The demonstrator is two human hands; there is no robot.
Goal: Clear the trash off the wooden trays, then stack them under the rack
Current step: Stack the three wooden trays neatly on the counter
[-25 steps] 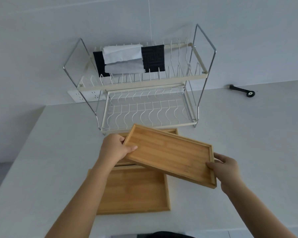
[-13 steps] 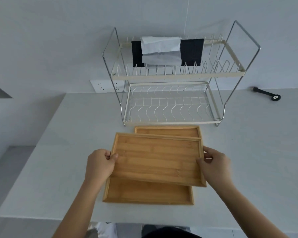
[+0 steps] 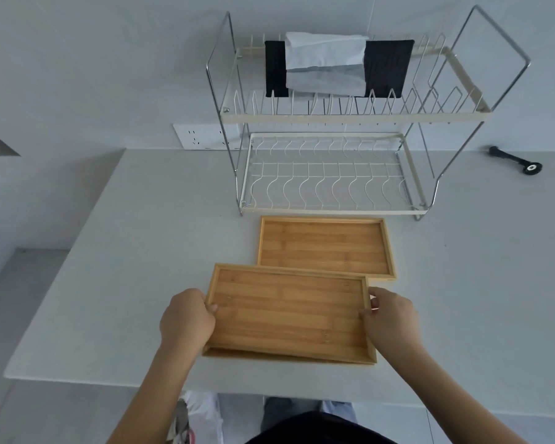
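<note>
I hold a wooden tray by its two short ends: my left hand grips the left rim, my right hand the right rim. It sits on top of another wooden tray, of which only a thin front edge shows near the counter's front. A third wooden tray lies empty on the counter just in front of the two-tier wire rack. No trash shows on any tray.
On the rack's upper tier a black cloth and a white cloth hang. A black tool lies at the back right. A wall socket sits left of the rack. The counter's front edge is close below the trays.
The held tray has come down toward me and levelled out onto the front tray, uncovering the tray by the rack. Both hands kept their grip.
</note>
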